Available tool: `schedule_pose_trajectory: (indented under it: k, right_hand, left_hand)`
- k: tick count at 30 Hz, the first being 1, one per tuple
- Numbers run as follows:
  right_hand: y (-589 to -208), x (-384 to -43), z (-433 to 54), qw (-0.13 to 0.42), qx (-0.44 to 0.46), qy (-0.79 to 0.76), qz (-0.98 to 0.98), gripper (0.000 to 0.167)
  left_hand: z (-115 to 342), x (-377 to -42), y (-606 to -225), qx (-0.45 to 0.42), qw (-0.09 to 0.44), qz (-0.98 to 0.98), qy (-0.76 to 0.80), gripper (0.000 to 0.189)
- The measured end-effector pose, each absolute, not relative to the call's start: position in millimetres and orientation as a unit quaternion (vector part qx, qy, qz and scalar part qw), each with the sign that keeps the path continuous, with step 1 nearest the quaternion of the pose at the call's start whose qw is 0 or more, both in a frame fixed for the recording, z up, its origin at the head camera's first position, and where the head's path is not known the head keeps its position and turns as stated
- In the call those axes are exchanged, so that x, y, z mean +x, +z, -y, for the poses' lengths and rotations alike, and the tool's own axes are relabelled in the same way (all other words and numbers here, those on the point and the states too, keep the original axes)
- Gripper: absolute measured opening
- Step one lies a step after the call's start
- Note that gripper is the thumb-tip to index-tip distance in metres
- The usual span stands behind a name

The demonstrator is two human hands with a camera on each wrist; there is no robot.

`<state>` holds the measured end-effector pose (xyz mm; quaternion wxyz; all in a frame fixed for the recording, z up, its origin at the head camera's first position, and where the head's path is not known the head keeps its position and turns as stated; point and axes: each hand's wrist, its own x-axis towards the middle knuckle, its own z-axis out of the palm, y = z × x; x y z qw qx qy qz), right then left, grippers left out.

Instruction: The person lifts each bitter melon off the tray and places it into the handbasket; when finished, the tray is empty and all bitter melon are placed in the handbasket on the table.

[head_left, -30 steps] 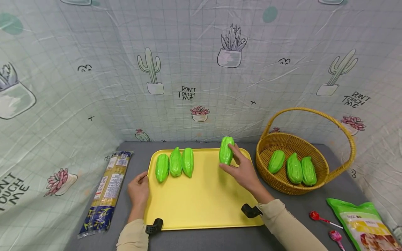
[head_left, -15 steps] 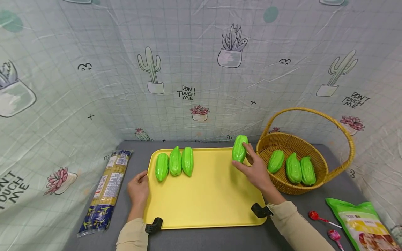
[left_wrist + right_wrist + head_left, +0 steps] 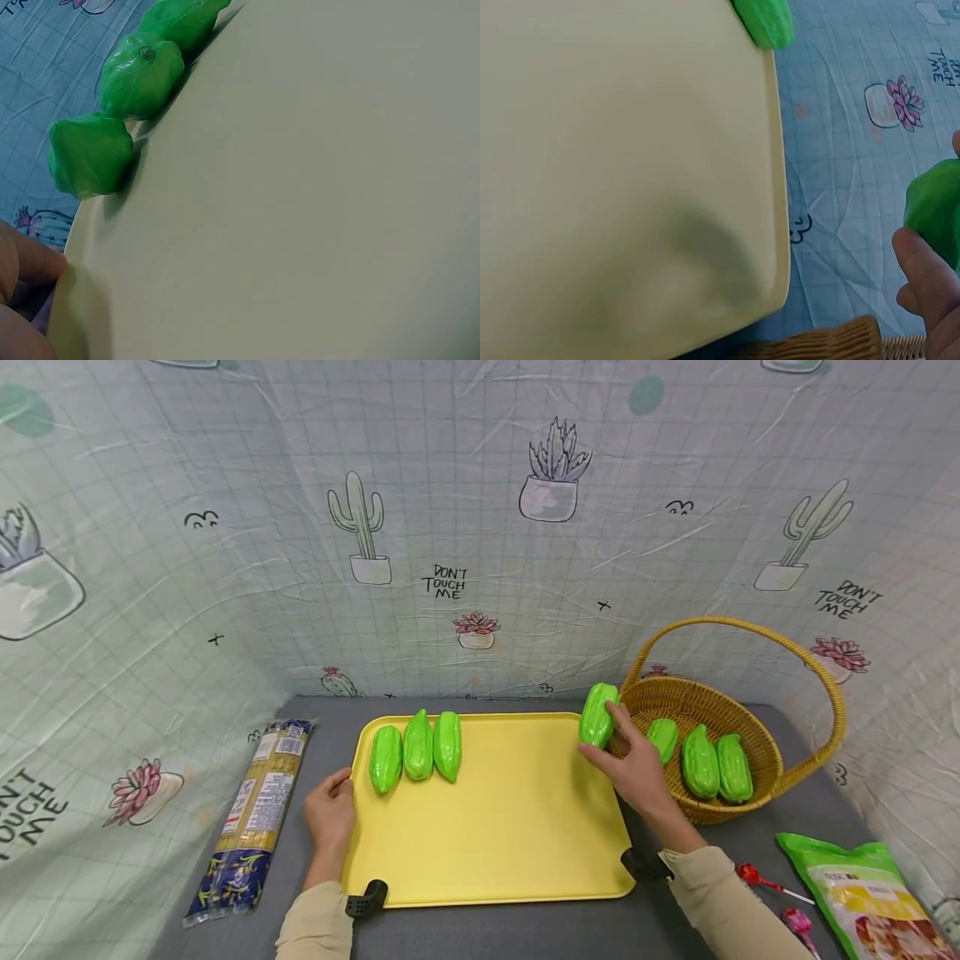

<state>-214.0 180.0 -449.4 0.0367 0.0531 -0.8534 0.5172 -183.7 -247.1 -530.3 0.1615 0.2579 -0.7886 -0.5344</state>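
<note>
My left hand [image 3: 330, 810] pinches the left rim of a yellow tray [image 3: 487, 827]; in the left wrist view its fingertips meet that rim. Three glossy green ridged gourds [image 3: 417, 747] lie side by side at the tray's back left. Another green ridged gourd [image 3: 598, 716] is held between thumb and fingers of my right hand [image 3: 637, 768], raised above the tray's back right corner, beside the basket. At the edge of the right wrist view, this held gourd [image 3: 936, 210] is partly cut off.
A wicker basket [image 3: 772, 735] with a tall handle stands right of the tray, holding three similar gourds [image 3: 700, 762]. Nearer are lollipops [image 3: 750, 873] and a green bag [image 3: 870, 893]. A pasta packet [image 3: 251, 818] lies on the left. Printed cloth [image 3: 480, 510] hangs behind.
My right hand has carried its gourd rightward across the back of the tray to the basket's left side. My left hand stays at the tray's rim.
</note>
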Motion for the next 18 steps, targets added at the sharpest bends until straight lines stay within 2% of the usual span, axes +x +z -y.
schedule_pose_trajectory:
  k: [6, 18]
  right_hand:
    - [-448, -214, -190, 0.047, 0.044, 0.497, 0.865, 0.089]
    - [-444, -221, -217, 0.033, -0.007, 0.494, 0.869, 0.091]
  left_hand:
    - [247, -183, -531, 0.257, 0.158, 0.787, -0.538, 0.032]
    - [247, -183, -531, 0.254, 0.161, 0.789, -0.536, 0.032]
